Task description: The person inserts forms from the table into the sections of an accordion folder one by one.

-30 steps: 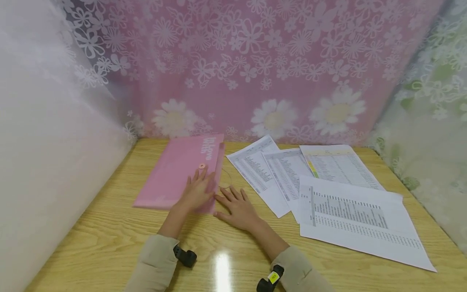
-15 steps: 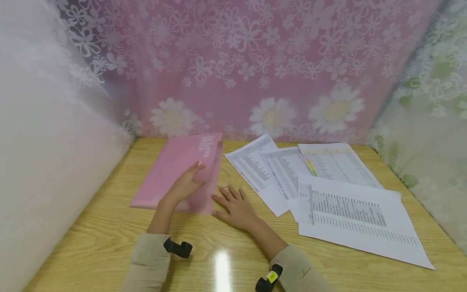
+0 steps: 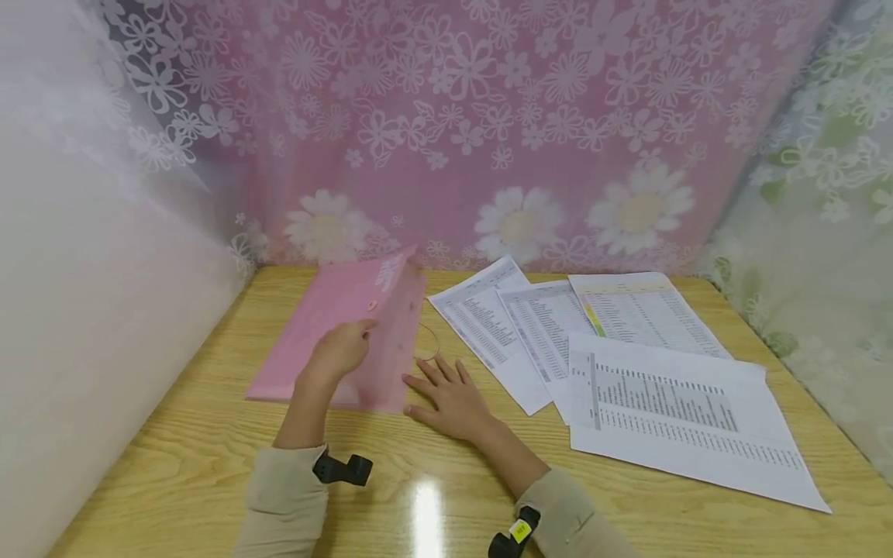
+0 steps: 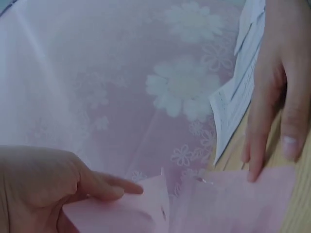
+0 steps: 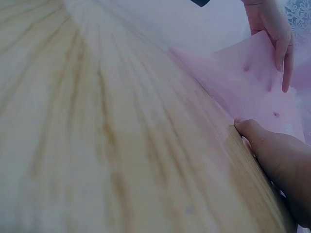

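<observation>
A pink plastic envelope folder [image 3: 314, 333] lies on the wooden table [image 3: 209, 434], left of centre. My left hand [image 3: 339, 353] pinches the folder's translucent flap [image 3: 399, 341] and holds it raised off the folder's body. From the left wrist view, the left hand's fingers [image 4: 104, 187] curl on the flap [image 4: 233, 206]. My right hand [image 3: 453, 395] lies flat on the table beside the folder's near right corner, fingers spread. Its fingertips [image 4: 252, 165] touch the flap's edge. The right wrist view shows the right thumb [image 5: 265, 141] on the table and the flap [image 5: 243, 82].
Several printed sheets [image 3: 663, 395] lie fanned out over the table's right half, the nearest one [image 3: 488, 329] just right of my right hand. A thin string loop [image 3: 431, 341] lies by the folder. Flowered curtains [image 3: 488, 116] close off the back and sides.
My left hand went from lying flat on the folder to gripping its flap and lifting it up and leftward. The right hand stayed in place.
</observation>
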The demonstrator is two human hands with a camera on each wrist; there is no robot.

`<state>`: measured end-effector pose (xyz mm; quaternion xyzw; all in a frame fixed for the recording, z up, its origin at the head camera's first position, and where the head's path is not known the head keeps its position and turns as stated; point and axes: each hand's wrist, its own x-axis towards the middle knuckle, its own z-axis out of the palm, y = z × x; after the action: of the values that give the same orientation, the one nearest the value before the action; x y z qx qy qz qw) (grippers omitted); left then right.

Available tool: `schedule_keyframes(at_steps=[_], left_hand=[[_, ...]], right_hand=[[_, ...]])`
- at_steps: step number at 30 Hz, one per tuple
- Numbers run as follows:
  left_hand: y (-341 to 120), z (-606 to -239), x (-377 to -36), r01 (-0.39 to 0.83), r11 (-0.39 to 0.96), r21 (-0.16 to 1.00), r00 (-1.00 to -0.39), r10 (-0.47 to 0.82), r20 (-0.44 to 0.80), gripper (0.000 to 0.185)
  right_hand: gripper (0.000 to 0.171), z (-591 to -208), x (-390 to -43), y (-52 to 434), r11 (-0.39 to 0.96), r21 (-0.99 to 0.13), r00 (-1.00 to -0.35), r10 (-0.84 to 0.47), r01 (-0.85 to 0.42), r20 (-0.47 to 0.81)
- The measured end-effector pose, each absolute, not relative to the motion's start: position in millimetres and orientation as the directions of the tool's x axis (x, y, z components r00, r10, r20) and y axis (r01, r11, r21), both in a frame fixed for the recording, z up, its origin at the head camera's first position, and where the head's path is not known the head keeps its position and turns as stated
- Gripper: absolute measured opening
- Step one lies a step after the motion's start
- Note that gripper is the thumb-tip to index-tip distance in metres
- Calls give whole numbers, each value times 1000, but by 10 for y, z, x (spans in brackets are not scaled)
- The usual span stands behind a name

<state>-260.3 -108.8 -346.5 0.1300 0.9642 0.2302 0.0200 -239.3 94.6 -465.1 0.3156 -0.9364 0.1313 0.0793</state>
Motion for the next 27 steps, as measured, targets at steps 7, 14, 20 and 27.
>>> schedule_keyframes(at_steps=[7, 14, 20, 27], left_hand=[[-1053, -3378, -2603, 225, 895, 384, -970, 241, 5, 44], [-1150, -3371, -2619, 215, 867, 449, -973, 230, 22, 50], [-1201, -3348, -2604, 212, 832, 513, -976, 208, 67, 47], [-1223, -3305, -2628, 228, 794, 563, -973, 168, 158, 43]], right_hand=[[57, -4656, -2396, 935, 765, -197, -787, -569, -613, 239], [58, -4663, -2382, 926, 761, -197, -783, -572, -618, 245], [60, -4653, -2369, 932, 764, -203, -788, -569, -613, 236], [60, -4624, -2400, 945, 747, -322, -813, -521, -581, 260]])
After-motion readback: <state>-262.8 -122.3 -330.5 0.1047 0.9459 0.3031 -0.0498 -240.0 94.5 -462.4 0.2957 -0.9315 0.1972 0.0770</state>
